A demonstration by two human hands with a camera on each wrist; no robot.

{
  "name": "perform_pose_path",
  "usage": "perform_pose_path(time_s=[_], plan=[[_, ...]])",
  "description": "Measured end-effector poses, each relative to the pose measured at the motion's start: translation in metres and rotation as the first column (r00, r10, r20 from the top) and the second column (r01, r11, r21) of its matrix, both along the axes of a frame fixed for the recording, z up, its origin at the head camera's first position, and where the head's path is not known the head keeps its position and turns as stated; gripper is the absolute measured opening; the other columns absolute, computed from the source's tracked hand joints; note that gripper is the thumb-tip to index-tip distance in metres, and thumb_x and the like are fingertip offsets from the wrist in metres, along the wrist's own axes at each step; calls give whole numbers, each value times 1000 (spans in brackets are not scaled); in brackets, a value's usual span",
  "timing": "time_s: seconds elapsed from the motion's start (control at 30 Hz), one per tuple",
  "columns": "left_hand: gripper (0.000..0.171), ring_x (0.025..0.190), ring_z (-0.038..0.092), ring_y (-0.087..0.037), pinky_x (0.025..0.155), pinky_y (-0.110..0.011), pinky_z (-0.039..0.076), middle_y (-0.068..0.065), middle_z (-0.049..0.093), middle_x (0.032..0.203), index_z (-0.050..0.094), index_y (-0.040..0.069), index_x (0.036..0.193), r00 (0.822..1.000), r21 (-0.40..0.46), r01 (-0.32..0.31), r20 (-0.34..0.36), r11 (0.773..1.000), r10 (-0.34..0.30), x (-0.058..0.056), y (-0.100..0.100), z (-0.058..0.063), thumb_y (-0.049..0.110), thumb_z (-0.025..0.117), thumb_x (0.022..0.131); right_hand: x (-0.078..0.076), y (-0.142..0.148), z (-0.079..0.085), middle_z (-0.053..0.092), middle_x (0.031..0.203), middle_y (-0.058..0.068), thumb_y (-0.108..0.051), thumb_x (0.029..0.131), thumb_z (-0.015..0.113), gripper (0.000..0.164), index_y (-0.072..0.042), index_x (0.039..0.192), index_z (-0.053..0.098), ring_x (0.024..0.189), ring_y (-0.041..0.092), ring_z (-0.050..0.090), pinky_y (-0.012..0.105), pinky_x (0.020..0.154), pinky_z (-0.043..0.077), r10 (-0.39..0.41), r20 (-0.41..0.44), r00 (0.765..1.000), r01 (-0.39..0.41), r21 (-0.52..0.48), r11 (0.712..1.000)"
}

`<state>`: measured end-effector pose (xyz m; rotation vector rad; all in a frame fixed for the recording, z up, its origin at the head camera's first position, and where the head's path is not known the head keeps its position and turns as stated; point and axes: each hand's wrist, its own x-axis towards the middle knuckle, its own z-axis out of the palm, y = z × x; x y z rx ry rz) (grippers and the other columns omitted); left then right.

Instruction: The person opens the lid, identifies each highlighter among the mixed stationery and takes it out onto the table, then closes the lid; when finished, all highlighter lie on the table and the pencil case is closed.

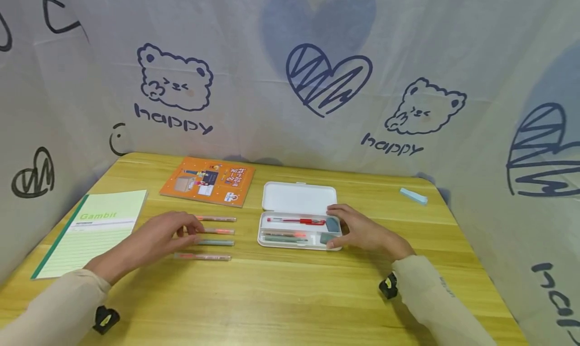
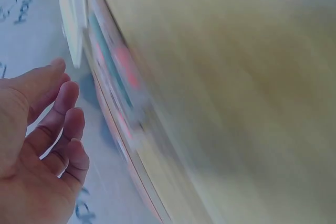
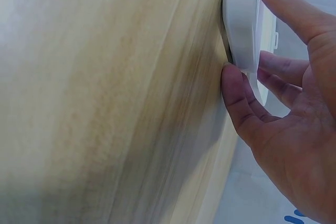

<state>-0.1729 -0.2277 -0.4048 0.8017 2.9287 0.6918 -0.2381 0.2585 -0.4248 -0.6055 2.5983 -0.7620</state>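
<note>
My left hand (image 1: 169, 230) hovers over the left ends of several pens (image 1: 213, 243) laid in a column on the table. In the left wrist view its loosely bent fingers (image 2: 68, 98) hold nothing. To the right lies an open white pencil case (image 1: 299, 243), lid folded back. Inside are a red pen (image 1: 299, 220) in the upper compartment, more pens (image 1: 285, 237) in the lower one, and dark grey-blue pieces at the right end. My right hand (image 1: 360, 227) grips the case's right end, thumb at the near edge and fingers at the far side.
A green-spined notebook (image 1: 99, 235) lies at the left, an orange booklet (image 1: 208, 181) behind the pens. A light blue strip-shaped object (image 1: 413, 196) sits at the back right. White cloth walls (image 1: 254, 109) with drawings surround the wooden table (image 1: 272, 305).
</note>
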Motion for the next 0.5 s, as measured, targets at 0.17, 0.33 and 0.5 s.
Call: perform_pose_path(time_s=[0.17, 0.33, 0.5], plan=[[12, 87, 62, -4, 78, -30, 56, 9, 75, 102, 78, 15, 115, 997, 21, 72, -8, 997, -72, -12, 40, 1, 19, 74, 105, 0, 1, -1, 30, 177, 16, -46, 92, 88, 97, -3, 165, 41, 163, 42, 28, 63, 132, 25, 9, -10, 1000, -9, -8, 1000], [14, 89, 61, -6, 79, -29, 55, 8, 75, 104, 78, 13, 118, 993, 42, 118, 14, 992, -119, -22, 73, -3, 18, 72, 106, -1, 1, -2, 30, 177, 16, -47, 92, 88, 97, -4, 165, 41, 164, 42, 28, 64, 132, 25, 6, -13, 1000, -6, -1, 1000], [18, 98, 65, -9, 88, -34, 58, 5, 76, 114, 78, 14, 123, 980, 33, 199, 7, 979, -199, -29, 97, -10, 19, 71, 107, -1, 3, -2, 30, 177, 16, -47, 92, 88, 97, -3, 165, 42, 163, 42, 29, 64, 132, 25, 6, -14, 1000, -6, -1, 1000]])
